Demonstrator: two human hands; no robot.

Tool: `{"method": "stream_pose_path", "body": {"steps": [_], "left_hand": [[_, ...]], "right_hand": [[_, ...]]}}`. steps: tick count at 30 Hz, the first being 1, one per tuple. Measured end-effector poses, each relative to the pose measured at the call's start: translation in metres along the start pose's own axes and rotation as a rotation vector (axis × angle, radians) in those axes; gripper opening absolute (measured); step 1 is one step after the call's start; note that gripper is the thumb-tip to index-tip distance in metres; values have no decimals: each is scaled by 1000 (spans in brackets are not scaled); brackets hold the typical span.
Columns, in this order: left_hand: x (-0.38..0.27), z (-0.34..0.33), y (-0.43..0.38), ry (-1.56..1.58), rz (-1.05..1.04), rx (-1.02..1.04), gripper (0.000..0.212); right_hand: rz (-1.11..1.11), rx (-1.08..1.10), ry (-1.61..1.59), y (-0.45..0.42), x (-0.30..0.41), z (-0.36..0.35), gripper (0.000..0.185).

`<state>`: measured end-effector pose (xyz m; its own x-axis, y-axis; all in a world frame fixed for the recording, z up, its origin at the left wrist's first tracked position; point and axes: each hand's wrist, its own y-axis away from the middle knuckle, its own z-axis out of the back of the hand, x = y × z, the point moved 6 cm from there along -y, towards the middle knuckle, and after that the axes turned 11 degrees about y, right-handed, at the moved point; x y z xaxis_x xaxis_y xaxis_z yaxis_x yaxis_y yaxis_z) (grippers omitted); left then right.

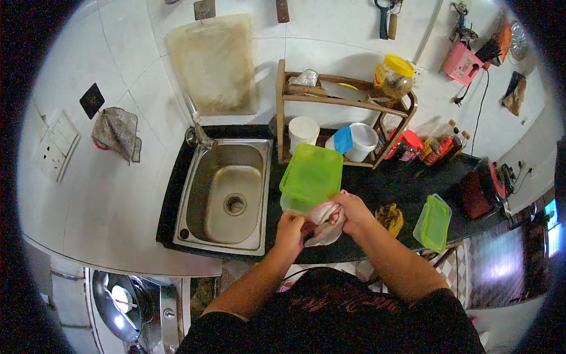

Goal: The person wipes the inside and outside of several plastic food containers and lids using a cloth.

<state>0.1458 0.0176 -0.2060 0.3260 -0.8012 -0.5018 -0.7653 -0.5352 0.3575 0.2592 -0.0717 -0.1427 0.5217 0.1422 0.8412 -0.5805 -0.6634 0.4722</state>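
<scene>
A clear plastic container with a green lid (313, 172) is in front of me, tilted, beside the right rim of the sink. My left hand (292, 229) grips its near left corner, the fingertips partly hidden. In my right hand (355, 211) is a bunched white cloth with pink trim (326, 230), pressed close to the container's near edge. The cloth hangs down between both hands and hides part of the fingers. Farther right on the black countertop (353, 181), a second container with a green lid (434, 223) sits at the front edge.
Left of my hands is a steel sink (221, 190) with a faucet (203, 137). Behind the container stands a wooden rack (347, 102) bearing white tubs and a yellow-lidded jar (395, 75). A yellow-brown crumpled item (390, 220), bottles (442, 144) and a dark red appliance (482, 190) are to the right.
</scene>
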Motion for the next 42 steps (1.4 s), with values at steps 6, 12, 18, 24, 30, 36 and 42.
{"method": "stream_pose_path", "body": {"steps": [6,12,18,24,30,36,42], "left_hand": [[2,8,-7,-12,-12,-3,14],[-5,-2,-3,-13,19,-12,14],[-4,-13,3,-42,33,62,17],[6,2,0,-30,22,-1,14],[6,3,-2,-87,-21,9,11],[1,-9,3,-76,-13,44,11],[2,-1,0,-109,46,-19,16]], "right_hand": [[-67,-33,-142,4,23,3,21],[-84,-19,18,-1,23,22,15],[67,-41,181,-15,-17,21,9],[116,-65,107,-29,-31,22,8],[-16,-81,-158,-3,6,10,14],[-36,-12,-278,3,45,9,19],[-10,119,-259,-2,58,15,16]]}}
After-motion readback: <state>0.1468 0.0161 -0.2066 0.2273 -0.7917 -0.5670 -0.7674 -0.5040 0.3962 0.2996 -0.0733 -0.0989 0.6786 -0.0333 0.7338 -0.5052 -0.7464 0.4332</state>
